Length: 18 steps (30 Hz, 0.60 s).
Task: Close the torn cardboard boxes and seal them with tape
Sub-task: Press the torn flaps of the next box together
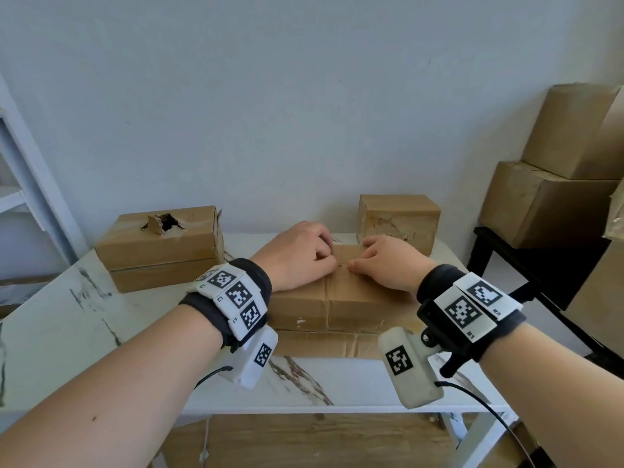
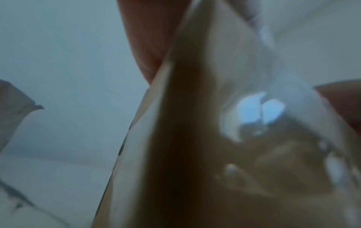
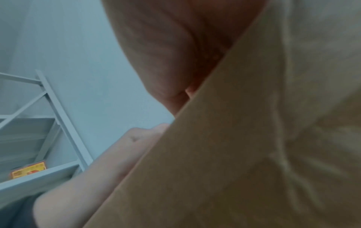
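Brown cardboard boxes (image 1: pixel 341 298) on a white table (image 1: pixel 67 332) veined grey-brown — wristbands (image 1: pixel 236 298) black-and-white checkered.

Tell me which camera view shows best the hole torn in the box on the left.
The head view: the torn hole in the left box top shows whole and sharp there. The left wrist view shows only a blurred corner, perhaps of that box; the right wrist view shows nothing of it.

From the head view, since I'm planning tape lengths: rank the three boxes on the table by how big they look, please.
1. The box under the hands looks largest, though it is nearest the camera.
2. The box with the torn hole, back left.
3. The box by the wall, back right, looks smallest; it is also farthest.
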Each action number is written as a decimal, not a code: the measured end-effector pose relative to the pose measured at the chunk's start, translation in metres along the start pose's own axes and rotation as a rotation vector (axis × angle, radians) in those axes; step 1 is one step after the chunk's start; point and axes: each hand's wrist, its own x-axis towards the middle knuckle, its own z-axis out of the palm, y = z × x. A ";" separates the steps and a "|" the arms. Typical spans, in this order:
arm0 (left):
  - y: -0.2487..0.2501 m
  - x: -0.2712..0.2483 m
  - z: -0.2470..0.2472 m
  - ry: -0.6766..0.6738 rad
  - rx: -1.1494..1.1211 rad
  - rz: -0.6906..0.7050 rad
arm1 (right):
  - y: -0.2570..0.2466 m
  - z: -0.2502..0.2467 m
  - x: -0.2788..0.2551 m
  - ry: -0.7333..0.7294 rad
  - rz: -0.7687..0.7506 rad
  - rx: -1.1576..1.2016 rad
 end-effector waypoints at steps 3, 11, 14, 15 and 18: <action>-0.007 -0.001 0.005 0.052 -0.063 -0.028 | 0.002 0.002 0.003 0.058 0.046 0.026; -0.004 0.001 -0.002 -0.025 -0.364 -0.129 | -0.001 0.001 0.003 0.024 0.098 0.039; -0.005 0.000 -0.002 -0.052 -0.363 -0.149 | 0.005 -0.006 -0.003 0.097 0.082 0.223; -0.007 -0.001 -0.002 -0.059 -0.371 -0.151 | 0.008 -0.009 -0.005 0.116 0.075 0.330; -0.011 -0.003 -0.002 -0.074 -0.418 -0.146 | 0.014 -0.017 -0.013 0.050 0.029 0.499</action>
